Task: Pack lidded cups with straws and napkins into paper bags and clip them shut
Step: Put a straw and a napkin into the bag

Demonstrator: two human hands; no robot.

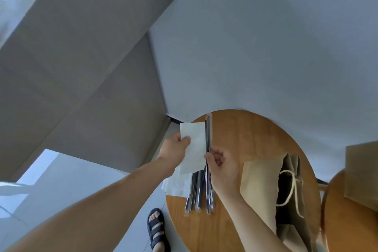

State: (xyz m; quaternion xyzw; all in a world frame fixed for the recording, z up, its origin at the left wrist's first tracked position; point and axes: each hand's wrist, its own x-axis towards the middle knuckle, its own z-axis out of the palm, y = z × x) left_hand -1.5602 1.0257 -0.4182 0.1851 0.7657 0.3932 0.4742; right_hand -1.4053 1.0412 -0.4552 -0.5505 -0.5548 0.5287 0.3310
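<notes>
on the round wooden table, a brown paper bag lies open just right of your right hand, cream cord handle showing. your left hand pinches a flat white napkin by its edge. your right fingers curl round thin dark straws, upright against the napkin.

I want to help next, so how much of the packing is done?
Little looks done: the bag is open, unclipped; no cup shows. In hand: left hand pinches a napkin, right hand holds straws. Left: bagging them, clipping shut.
</notes>
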